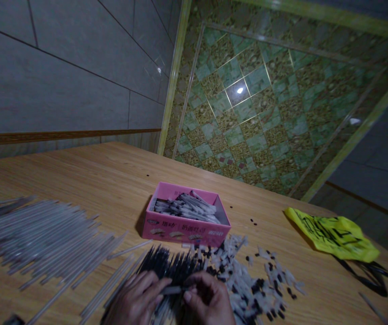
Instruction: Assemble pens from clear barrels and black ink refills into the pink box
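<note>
My left hand (135,295) and my right hand (210,295) meet low in the middle of the head view. Between their fingertips lies a short translucent pen barrel (171,290), roughly level; the left fingers pinch one end and the right thumb and fingers close on the other. Whatever small part may be in the right fingertips is too blurred to tell. Just beyond and under the hands spreads a pile of black-tipped pen refills (167,262). Small white and black pen parts (244,284) lie heaped beside my right hand.
Behind the refills stands an open pink box (183,230) filled with pens (190,207). Clear pen tubes (45,234) cover the left of the wooden table (106,167). At right lies a yellow bag (336,234) with black lettering and a black strap (366,280). Tiled walls border the table.
</note>
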Tool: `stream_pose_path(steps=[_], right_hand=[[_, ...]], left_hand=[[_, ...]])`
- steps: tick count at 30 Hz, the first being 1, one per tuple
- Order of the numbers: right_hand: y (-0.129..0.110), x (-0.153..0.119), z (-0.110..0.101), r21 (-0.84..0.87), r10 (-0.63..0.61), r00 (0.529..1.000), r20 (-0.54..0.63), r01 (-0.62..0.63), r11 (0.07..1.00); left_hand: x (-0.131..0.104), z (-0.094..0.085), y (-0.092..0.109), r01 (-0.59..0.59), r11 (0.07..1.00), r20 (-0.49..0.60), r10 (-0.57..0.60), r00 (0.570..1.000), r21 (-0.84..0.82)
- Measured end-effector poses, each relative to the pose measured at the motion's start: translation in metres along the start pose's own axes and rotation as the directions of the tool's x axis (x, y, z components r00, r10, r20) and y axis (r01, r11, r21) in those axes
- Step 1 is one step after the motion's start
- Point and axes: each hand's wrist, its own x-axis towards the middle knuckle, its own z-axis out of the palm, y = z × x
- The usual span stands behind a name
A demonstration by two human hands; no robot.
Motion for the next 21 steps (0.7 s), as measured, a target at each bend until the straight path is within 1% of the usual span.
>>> stream_pose_path(steps=[2, 5, 7, 10, 13, 14, 18, 19, 21], right_hand=[[-0.007, 0.000, -0.001, -0.113, -0.019, 1.000, 0.001, 0.019, 0.993], [-0.017, -0.001, -0.002, -0.295, -0.068, 0.997, 0.024, 0.072, 0.953], [-0.021, -0.001, -0.002, -0.369, -0.104, 0.993, 0.050, 0.115, 0.922], [-0.019, -0.003, -0.002, -0.414, -0.126, 0.991, 0.050, 0.135, 0.900], [-0.014, -0.004, -0.001, -0.439, -0.119, 0.993, -0.004, 0.105, 0.893], [-0.013, -0.005, 0.000, -0.450, -0.131, 0.991, -0.010, 0.113, 0.886], [-0.010, -0.006, 0.002, -0.524, -0.236, 0.971, 0.030, 0.217, 0.823], [-0.009, -0.006, 0.003, -0.554, -0.248, 0.968, 0.036, 0.226, 0.801], [-0.008, -0.006, 0.003, -0.612, -0.228, 0.972, 0.055, 0.213, 0.762]], left_hand=[[-0.001, 0.000, 0.000, -0.006, 1.000, -0.006, 0.007, 1.000, 0.028], [-0.002, 0.001, -0.001, -0.030, 0.998, -0.011, 0.030, 0.999, 0.051], [-0.003, 0.002, -0.002, -0.029, 0.998, -0.002, 0.030, 1.000, 0.049], [-0.005, 0.003, -0.002, -0.014, 0.999, 0.018, 0.013, 1.000, 0.045], [-0.006, 0.004, -0.003, -0.013, 1.000, 0.015, 0.013, 1.000, 0.027], [-0.005, 0.004, -0.003, -0.012, 1.000, 0.010, 0.012, 1.000, 0.015], [-0.004, 0.003, -0.001, 0.004, 0.999, 0.034, -0.003, 0.999, -0.042], [-0.003, 0.003, 0.000, 0.004, 0.999, 0.040, -0.002, 0.999, -0.053], [-0.003, 0.003, 0.000, 0.000, 0.998, 0.032, 0.003, 0.999, -0.065]])
